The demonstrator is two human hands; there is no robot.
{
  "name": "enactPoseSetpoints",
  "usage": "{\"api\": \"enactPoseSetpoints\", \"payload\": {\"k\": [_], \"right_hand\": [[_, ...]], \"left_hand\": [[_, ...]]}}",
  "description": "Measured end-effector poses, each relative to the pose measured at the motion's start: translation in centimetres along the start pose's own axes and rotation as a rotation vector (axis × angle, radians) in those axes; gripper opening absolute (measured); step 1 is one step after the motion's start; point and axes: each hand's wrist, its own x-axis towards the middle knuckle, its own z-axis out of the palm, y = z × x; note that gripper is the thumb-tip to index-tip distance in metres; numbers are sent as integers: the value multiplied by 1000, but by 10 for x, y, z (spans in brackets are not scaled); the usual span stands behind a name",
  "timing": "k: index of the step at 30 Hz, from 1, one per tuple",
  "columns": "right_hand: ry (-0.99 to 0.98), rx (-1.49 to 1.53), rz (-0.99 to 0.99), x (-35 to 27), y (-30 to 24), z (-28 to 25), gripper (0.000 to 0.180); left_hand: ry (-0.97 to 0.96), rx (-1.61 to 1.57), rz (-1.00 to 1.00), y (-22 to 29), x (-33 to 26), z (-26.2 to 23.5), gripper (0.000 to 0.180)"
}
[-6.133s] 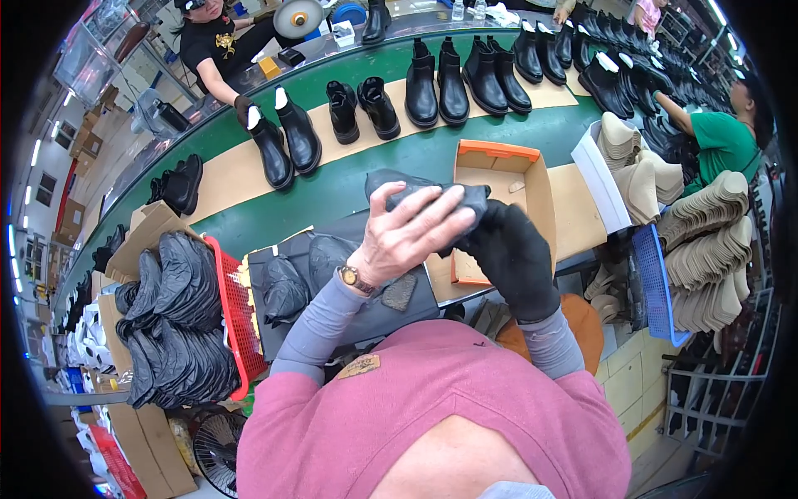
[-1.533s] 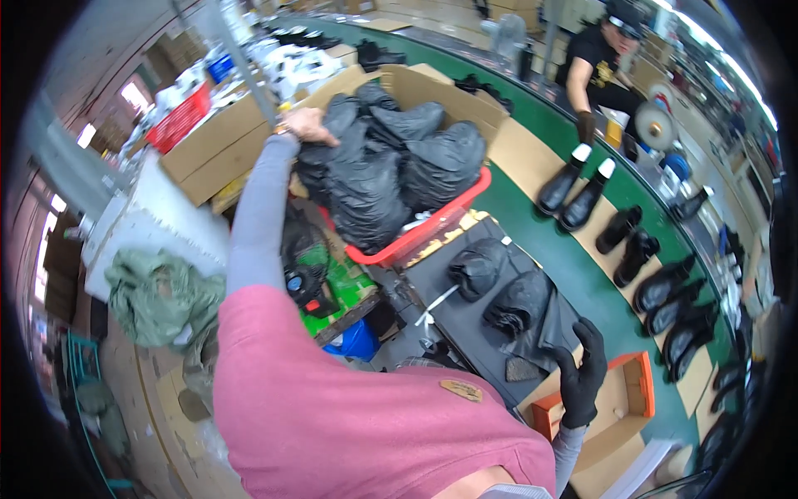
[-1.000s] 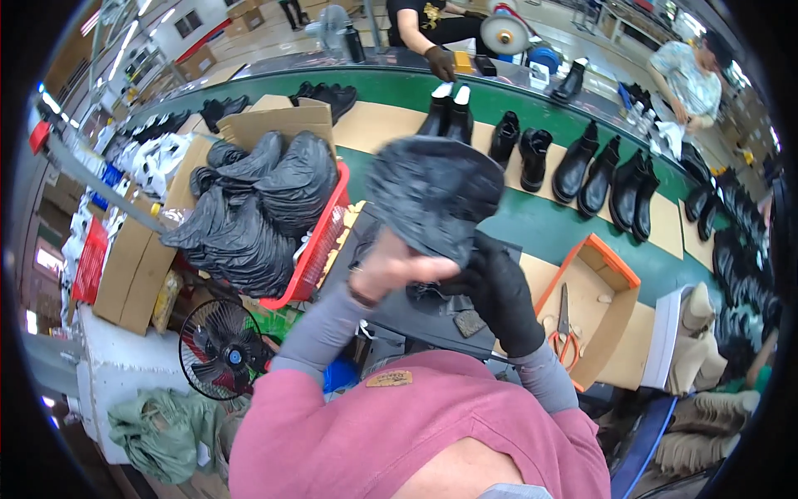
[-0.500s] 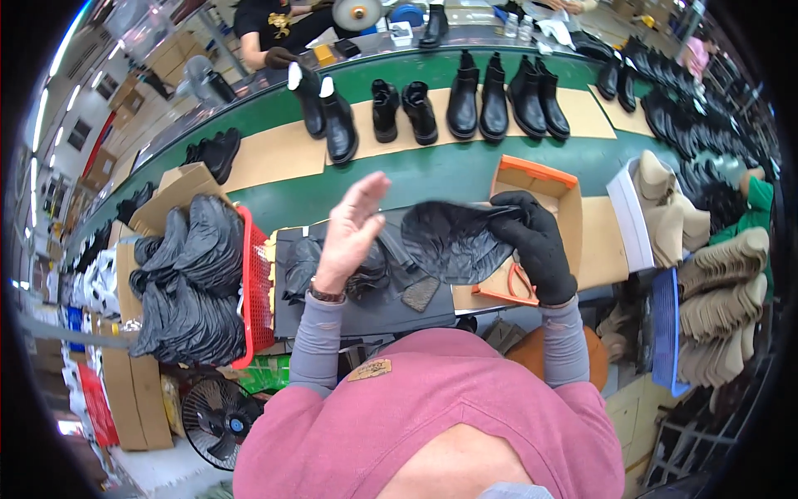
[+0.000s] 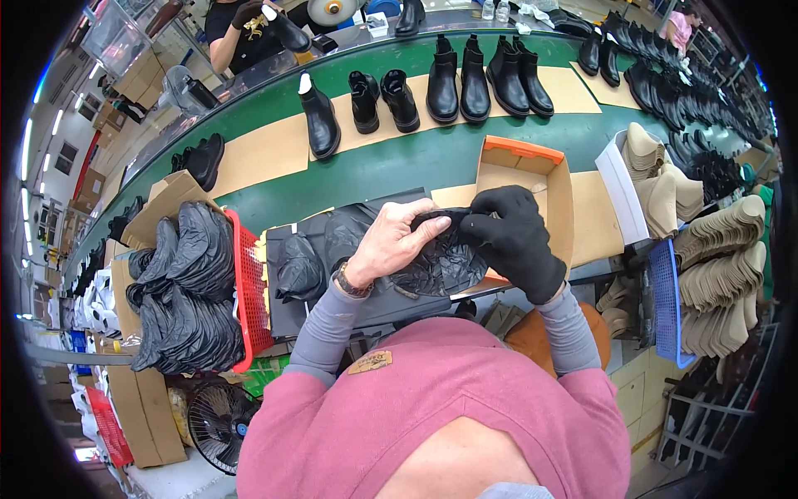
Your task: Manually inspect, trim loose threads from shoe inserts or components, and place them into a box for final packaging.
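Note:
Between my two hands hangs a crinkled, thin black plastic piece [image 5: 440, 264], which looks like a bag. My bare left hand [image 5: 395, 239] pinches its upper edge, thumb on the near side. Opposite it, my right hand [image 5: 519, 241] in a black glove grips the same edge with bent fingers. The piece hangs over the dark work surface [image 5: 332, 314] and the near edge of an orange-rimmed open box [image 5: 561, 179]. Another crumpled black plastic piece [image 5: 299, 266] lies on that surface, left of my left hand.
At left, a red basket [image 5: 248, 291] holds stacked crinkled black pieces [image 5: 199, 249]. Black boots [image 5: 442, 83] stand on cardboard along the green belt [image 5: 357, 175]. Beige boot-shaped inserts [image 5: 715, 249] fill a blue basket [image 5: 669, 312] at right. A person [image 5: 249, 41] across the belt holds a boot.
My left hand has come down and right from the air and taken the plastic piece's edge. The person across has lifted one boot off the belt.

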Motion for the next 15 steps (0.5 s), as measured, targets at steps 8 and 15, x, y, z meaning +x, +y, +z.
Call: {"api": "enactPoseSetpoints", "payload": {"k": [8,15], "right_hand": [[143,205,265,1,-9,-11,32],[-26,-97,189,6,-14,11,23]], "left_hand": [[316,188,238,-11,0,6,15],[327,279,337,-10,-3,18,13]]}}
